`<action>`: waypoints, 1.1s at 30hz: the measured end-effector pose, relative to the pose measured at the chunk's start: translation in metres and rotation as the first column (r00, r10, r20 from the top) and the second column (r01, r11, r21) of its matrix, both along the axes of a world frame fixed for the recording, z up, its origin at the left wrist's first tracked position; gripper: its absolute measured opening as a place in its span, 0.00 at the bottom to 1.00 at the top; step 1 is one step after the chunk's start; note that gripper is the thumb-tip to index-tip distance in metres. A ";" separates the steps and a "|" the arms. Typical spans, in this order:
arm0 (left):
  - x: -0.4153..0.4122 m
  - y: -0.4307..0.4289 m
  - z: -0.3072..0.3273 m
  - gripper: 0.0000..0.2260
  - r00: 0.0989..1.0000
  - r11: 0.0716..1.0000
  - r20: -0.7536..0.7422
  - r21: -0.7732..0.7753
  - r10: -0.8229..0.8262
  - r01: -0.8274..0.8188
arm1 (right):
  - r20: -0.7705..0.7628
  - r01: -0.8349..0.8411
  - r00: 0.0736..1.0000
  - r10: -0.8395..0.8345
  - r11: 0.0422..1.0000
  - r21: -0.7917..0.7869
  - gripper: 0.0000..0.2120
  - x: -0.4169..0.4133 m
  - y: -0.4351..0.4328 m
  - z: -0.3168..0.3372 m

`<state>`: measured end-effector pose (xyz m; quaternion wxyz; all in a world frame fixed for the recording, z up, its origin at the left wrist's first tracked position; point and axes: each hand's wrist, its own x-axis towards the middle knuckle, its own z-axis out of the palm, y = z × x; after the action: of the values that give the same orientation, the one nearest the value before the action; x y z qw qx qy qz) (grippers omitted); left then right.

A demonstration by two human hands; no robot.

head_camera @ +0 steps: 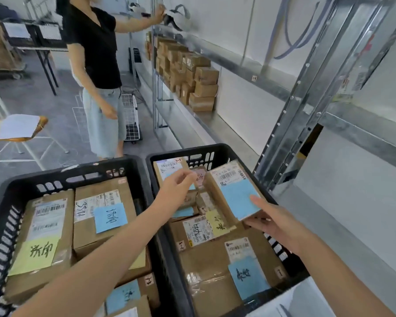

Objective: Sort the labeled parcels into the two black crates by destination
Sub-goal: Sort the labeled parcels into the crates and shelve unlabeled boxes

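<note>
Left crate cropped, parcel label blurred

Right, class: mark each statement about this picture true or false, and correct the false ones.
1. The left crate and right crate both hold parcels. True.
2. The right hand grips a parcel bearing a yellow note. False: that parcel bears a blue note.
3. The left hand is over the left crate. False: it reaches over the right crate.
4. A second person stands by the shelves. True.
5. The chair seat is bare. False: paper lies on it.
</note>
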<state>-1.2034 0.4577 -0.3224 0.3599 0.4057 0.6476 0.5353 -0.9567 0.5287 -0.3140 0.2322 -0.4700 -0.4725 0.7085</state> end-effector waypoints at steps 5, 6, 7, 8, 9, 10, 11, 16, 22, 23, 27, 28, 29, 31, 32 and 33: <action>-0.033 0.022 -0.012 0.13 0.978 1.000 -0.206 -0.001 0.005 -0.006 | -0.056 0.156 0.987 -0.154 0.987 0.028 0.21 -0.020 0.041 0.008; -0.036 0.026 -0.014 0.14 0.974 1.000 -0.228 0.002 0.011 -0.011 | -0.049 0.157 0.987 -0.155 0.987 0.042 0.22 -0.026 0.048 0.008; -0.038 0.031 -0.016 0.14 0.969 1.000 -0.245 0.004 0.018 -0.017 | -0.042 0.160 0.986 -0.159 0.986 0.046 0.23 -0.033 0.055 0.007; -0.038 0.035 -0.017 0.14 0.965 1.000 -0.262 0.002 0.022 -0.022 | -0.033 0.170 0.985 -0.168 0.985 0.043 0.23 -0.040 0.062 0.005; -0.038 0.038 -0.019 0.14 0.959 1.000 -0.282 -0.004 0.021 -0.023 | -0.031 0.182 0.983 -0.181 0.983 0.032 0.23 -0.046 0.067 0.001; -0.037 0.043 -0.020 0.13 0.952 1.000 -0.306 -0.011 0.018 -0.023 | -0.024 0.187 0.982 -0.186 0.982 0.021 0.22 -0.053 0.075 -0.003; -0.037 0.049 -0.021 0.13 0.944 1.000 -0.330 -0.014 0.015 -0.021 | -0.014 0.183 0.983 -0.183 0.983 0.009 0.22 -0.060 0.082 -0.008; -0.035 0.081 -0.025 0.12 0.909 0.999 -0.415 -0.017 0.033 -0.044 | 0.055 0.199 0.979 -0.197 0.979 -0.041 0.23 -0.091 0.120 -0.038; -0.032 0.109 -0.026 0.13 0.881 0.995 -0.474 -0.093 -0.009 -0.040 | 0.124 0.264 0.959 -0.253 0.962 -0.077 0.27 -0.111 0.155 -0.078; -0.033 0.113 -0.027 0.14 0.879 0.993 -0.477 -0.101 -0.001 -0.054 | 0.146 0.274 0.954 -0.263 0.960 -0.061 0.29 -0.114 0.161 -0.084; -0.035 0.126 -0.031 0.14 0.852 0.988 -0.524 -0.123 0.015 -0.093 | 0.252 0.292 0.921 -0.298 0.954 0.060 0.36 -0.123 0.167 -0.098; -0.035 0.128 -0.032 0.14 0.847 0.987 -0.532 -0.131 0.012 -0.096 | 0.264 0.316 0.908 -0.325 0.946 0.075 0.34 -0.125 0.164 -0.099; -0.035 0.130 -0.033 0.14 0.844 0.986 -0.536 -0.137 0.010 -0.098 | 0.270 0.339 0.898 -0.348 0.937 0.078 0.33 -0.126 0.162 -0.102; -0.033 0.133 -0.035 0.13 0.846 0.985 -0.533 -0.145 0.004 -0.097 | 0.280 0.373 0.881 -0.381 0.924 0.086 0.32 -0.126 0.159 -0.105; -0.031 0.134 -0.036 0.13 0.848 0.985 -0.530 -0.148 -0.001 -0.092 | 0.291 0.376 0.875 -0.388 0.922 0.099 0.31 -0.125 0.158 -0.106; -0.030 0.135 -0.036 0.13 0.848 0.985 -0.530 -0.152 -0.008 -0.086 | 0.304 0.365 0.874 -0.379 0.925 0.104 0.30 -0.125 0.157 -0.105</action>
<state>-1.2338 0.5928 -0.3588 0.1900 0.4916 0.7731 0.3530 -1.0814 0.6854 -0.4187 0.2947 -0.6548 -0.4198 0.5551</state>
